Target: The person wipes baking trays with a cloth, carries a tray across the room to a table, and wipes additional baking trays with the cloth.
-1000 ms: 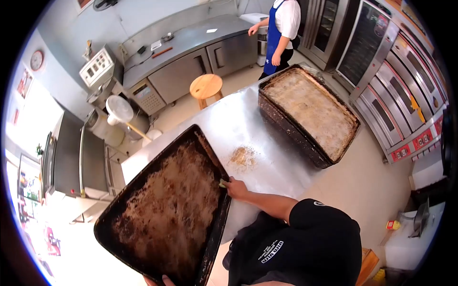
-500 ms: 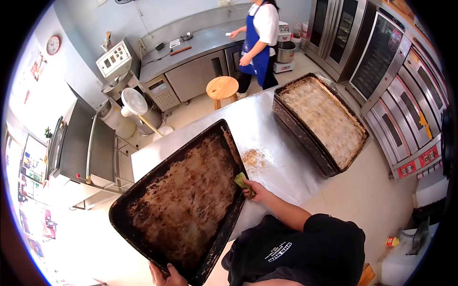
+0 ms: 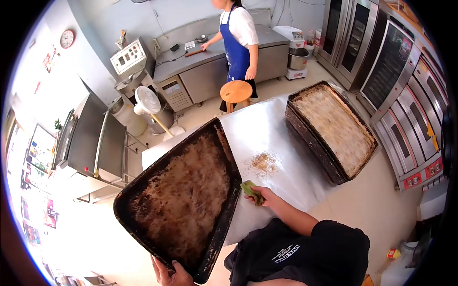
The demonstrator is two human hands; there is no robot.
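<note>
A large dark baking tray (image 3: 183,190) with brown, scorched patches on its bottom slants up from the metal table (image 3: 260,138). Gripping its near lower edge is my left hand (image 3: 171,275), thumb over the rim. My right hand (image 3: 262,196) clutches a crumpled green cloth (image 3: 251,191) just right of the tray's side, over the tabletop. Brown crumbs (image 3: 265,163) lie scattered on the metal beyond the cloth.
A stack of baking trays (image 3: 334,128) stands at the table's right. Past the far edge are a wooden stool (image 3: 236,91) and a person in a blue apron (image 3: 237,50). Deck ovens (image 3: 405,124) line the right side; a white fan (image 3: 147,100) stands at left.
The cloth in my right hand has come away from the tray's side. The person across has moved left and now reaches to the brown rod on the counter. My view has shifted slightly.
</note>
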